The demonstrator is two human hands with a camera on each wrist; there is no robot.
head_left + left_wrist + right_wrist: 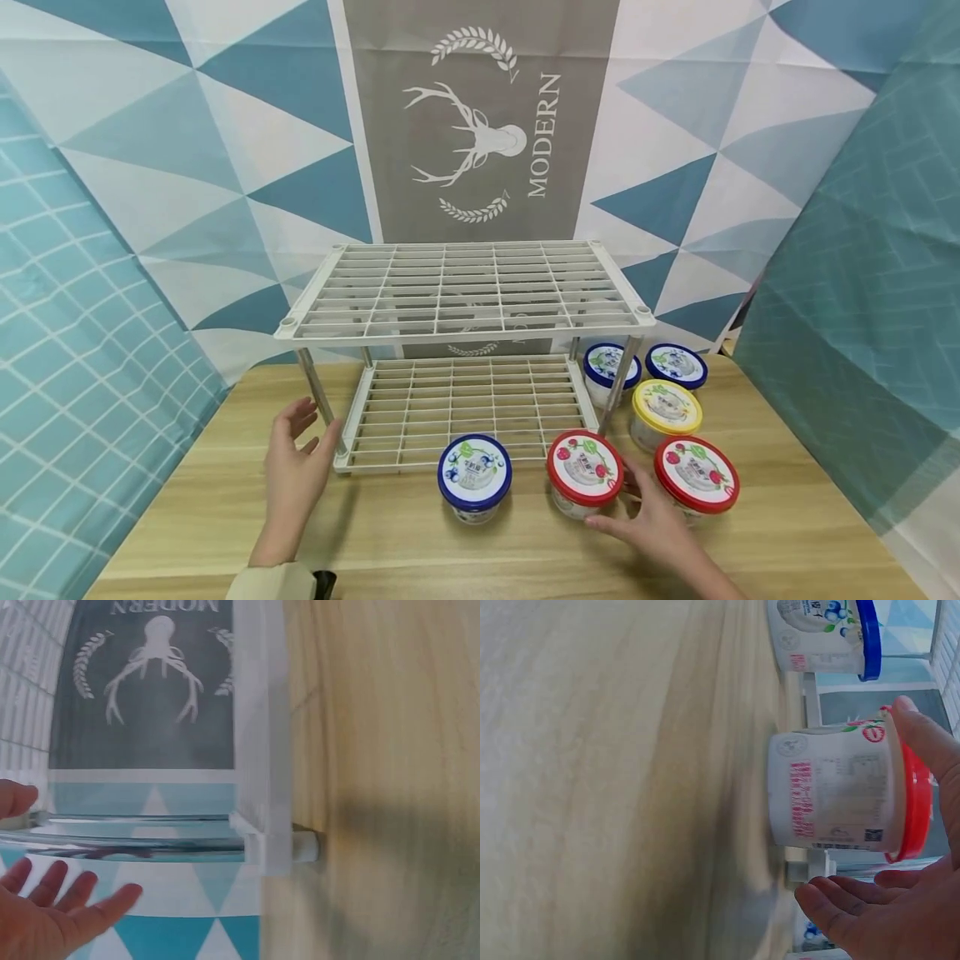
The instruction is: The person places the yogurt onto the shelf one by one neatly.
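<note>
Standing at the back of the wooden table: a white two-tier wire rack, both tiers bare. Six lidded yogurt cups cluster at its front and right end. Right hand reaches around the near red-lidded cup, which sits upright on the table just before the rack's lower tier; the wrist view shows the thumb on the lid rim and fingers spread beside the wall, not yet closed. Left hand hovers beside the rack's front-left post, fingers relaxed and apart, holding nothing. Judgement: grasp step in hand, shelving likely the work. Next move calls for closing the fingers round the cup, then lifting it level.
</note>
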